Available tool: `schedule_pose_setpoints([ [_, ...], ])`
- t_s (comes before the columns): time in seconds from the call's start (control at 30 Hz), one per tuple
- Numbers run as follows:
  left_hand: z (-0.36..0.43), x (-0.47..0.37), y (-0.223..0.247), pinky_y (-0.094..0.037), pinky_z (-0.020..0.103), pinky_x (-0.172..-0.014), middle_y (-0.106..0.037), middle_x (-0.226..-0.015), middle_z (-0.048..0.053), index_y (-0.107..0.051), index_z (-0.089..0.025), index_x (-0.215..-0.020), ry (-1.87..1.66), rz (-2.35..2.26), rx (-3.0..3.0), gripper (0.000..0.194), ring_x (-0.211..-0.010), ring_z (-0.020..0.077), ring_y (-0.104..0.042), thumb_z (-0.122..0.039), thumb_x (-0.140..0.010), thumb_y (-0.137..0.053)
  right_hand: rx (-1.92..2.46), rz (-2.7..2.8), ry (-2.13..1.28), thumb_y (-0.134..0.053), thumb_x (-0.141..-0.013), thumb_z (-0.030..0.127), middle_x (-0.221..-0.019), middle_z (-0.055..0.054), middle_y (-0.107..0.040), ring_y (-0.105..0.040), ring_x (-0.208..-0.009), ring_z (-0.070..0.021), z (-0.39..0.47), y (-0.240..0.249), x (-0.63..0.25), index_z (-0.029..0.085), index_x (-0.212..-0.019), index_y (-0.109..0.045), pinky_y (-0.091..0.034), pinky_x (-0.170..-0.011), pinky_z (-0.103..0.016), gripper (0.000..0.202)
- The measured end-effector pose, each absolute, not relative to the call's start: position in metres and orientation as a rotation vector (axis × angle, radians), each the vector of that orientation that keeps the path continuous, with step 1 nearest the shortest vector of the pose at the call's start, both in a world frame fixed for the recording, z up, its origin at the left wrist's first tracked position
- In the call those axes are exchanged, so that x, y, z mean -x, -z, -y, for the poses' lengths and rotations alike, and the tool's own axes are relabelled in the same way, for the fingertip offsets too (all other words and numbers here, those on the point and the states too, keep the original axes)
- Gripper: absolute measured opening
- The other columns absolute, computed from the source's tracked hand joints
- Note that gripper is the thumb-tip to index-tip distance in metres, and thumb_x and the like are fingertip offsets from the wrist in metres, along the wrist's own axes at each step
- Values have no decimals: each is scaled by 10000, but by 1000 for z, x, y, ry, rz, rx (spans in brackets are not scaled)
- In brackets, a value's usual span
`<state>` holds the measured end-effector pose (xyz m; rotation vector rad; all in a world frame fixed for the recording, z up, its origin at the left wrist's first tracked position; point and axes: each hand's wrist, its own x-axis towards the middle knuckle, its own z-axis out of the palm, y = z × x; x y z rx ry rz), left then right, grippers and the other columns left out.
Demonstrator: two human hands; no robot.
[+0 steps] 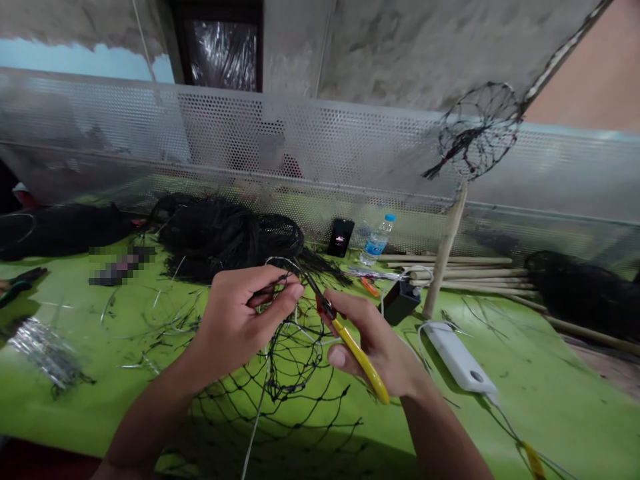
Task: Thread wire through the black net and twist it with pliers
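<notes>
The right hand [384,339] grips the pliers [359,357], which slant up and left, their tip beside the left hand [244,313]. That hand pinches the net [277,390], mostly below and left of the pliers.

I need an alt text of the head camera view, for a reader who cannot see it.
A left hand pinches black netting while the right hand holds yellow-handled pliers close by, above a green table. Behind lie a heap of black net, a phone and a water bottle.
</notes>
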<state>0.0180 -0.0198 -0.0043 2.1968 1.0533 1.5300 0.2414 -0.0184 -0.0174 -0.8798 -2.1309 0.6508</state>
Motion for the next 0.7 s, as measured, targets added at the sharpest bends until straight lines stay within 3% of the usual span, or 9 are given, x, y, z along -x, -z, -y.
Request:
schedule_pose_setpoints([
  [0.23, 17, -17, 5, -317, 233, -509, -473, -567, -66, -642, -179, -742, -1428, -1026, -2356, 277, -515, 71, -394, -269, -1002, -613, 953, 2146, -544, -584, -889, 759, -688, 20, -478, -415, -635, -160, 22, 18, -236, 243, -750, -520, -309, -589, -319, 538],
  [0.53, 17, -13, 6, -346, 217, -525, -590, -638, -54, -689, -171, -828, -1361, -1063, -2325, 242, -552, 67, -450, -297, -1015, -602, 924, 2183, -546, -618, -892, 724, -631, 64, -356, -307, -583, -118, 15, 23, -236, 242, -702, -407, -237, -536, -296, 560],
  [0.7, 16, -15, 6, -337, 190, -510, -519, -601, -75, -648, -177, -778, -1400, -1048, -2290, 257, -537, 54, -424, -280, -1011, -611, 899, 2155, -594, -616, -892, 741, -625, 74, -356, -303, -571, -103, 14, 23, -235, 232, -700, -398, -232, -517, -289, 586],
])
